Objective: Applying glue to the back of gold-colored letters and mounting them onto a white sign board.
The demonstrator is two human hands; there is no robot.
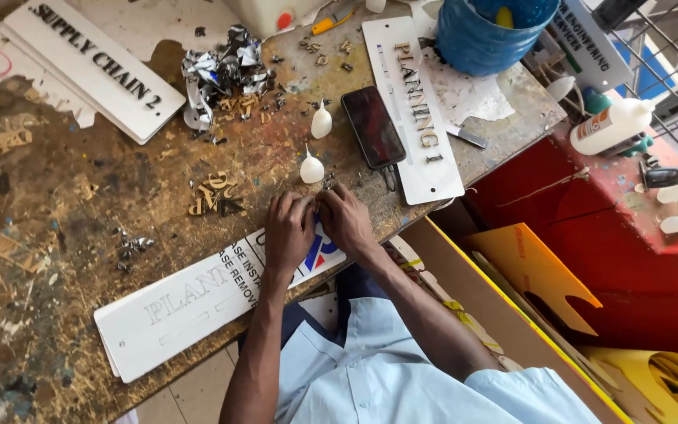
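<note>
At the centre of the frame, the left hand (289,229) and right hand (344,220) press together on the near end of a white sign plate (182,306), fingers curled narrow on its protective film, its long axis running toward the lower left along the table (56,235) edge.

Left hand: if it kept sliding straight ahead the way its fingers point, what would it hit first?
Probably the small white glue bottle, standing just past the fingertips of the left hand. The dark phone lies farther on and to the right. Depth is hard to judge.
</note>
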